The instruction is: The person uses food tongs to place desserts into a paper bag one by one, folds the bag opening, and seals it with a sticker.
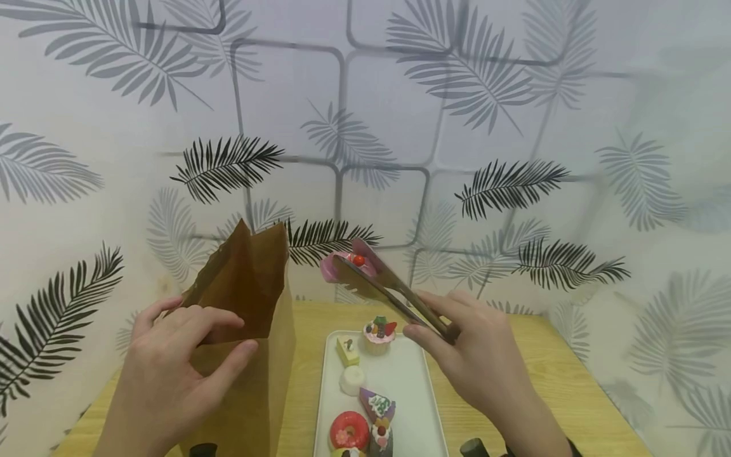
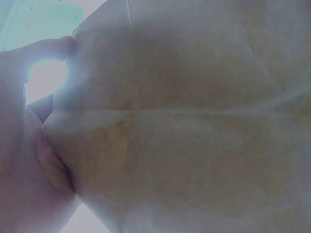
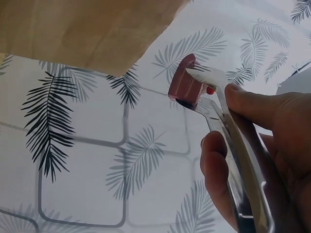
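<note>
The pale wood-grain counter (image 1: pixel 514 381) runs off the bottom of the head view, much of it covered by the person's forearms. On it stands an upright brown paper bag (image 1: pixel 251 330) with creased, matte walls and an open mouth; its base is cut off at the lower edge, and in the left wrist view it fills almost the whole frame as a blurred tan sheet. The left hand (image 1: pixel 171 368) grips the bag's near rim, thumb curled over the edge and fingers inside the mouth. Just right of the bag lies a long white rectangular tray (image 1: pixel 411 381), smooth and glossy, its near end out of frame. The right hand (image 1: pixel 485 355) squeezes a pair of shiny metal tongs (image 1: pixel 388 292) near their hinge. The tong tips clamp a small pink cake topped with a red ball (image 1: pixel 348 263), raised above the counter, between the bag's mouth and the tray; its shape is partly hidden by the blades. On the tray sit little toy pastries, including a fruit-topped cupcake (image 1: pixel 379 334) and a red glazed doughnut (image 1: pixel 349 430); those nearest the edge are cropped.
</note>
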Available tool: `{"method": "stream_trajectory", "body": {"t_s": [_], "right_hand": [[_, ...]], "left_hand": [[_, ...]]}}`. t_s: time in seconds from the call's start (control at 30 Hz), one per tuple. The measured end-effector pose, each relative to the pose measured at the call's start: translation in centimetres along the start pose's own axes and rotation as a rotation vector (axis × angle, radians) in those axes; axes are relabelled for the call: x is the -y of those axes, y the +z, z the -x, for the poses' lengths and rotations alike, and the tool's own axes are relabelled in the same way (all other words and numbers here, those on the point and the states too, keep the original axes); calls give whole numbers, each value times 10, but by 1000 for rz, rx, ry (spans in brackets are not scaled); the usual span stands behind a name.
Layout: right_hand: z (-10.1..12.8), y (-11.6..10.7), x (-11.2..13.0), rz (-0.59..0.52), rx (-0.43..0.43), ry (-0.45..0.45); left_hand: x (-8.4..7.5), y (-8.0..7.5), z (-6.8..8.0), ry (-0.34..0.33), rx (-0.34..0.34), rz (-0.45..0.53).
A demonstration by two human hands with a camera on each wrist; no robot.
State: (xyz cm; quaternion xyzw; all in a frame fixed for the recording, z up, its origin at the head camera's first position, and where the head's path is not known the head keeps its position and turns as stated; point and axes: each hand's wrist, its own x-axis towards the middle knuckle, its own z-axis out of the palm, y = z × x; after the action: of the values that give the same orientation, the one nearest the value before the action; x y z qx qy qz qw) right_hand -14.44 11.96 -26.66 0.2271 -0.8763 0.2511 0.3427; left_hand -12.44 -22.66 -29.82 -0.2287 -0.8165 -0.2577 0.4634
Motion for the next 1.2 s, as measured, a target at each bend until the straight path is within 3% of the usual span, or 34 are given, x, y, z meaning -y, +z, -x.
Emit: {"method": "stream_trajectory", "body": {"t_s": [0.4,0.5,0.87,1.2], "right_hand": [[-22,15,29,-129,-73,-188],[-27,22,37,-158,-47,-222],[-34,39,56,-210,54,-230],[-35,43,63,-147,114,-223]], "left_hand": [[-1,1,-2,13,-22,3],[-1,0,-2,8,-18,-4],[0,1,-1,2,-15,-12],[1,2,-1,10,-19,-11]]}}
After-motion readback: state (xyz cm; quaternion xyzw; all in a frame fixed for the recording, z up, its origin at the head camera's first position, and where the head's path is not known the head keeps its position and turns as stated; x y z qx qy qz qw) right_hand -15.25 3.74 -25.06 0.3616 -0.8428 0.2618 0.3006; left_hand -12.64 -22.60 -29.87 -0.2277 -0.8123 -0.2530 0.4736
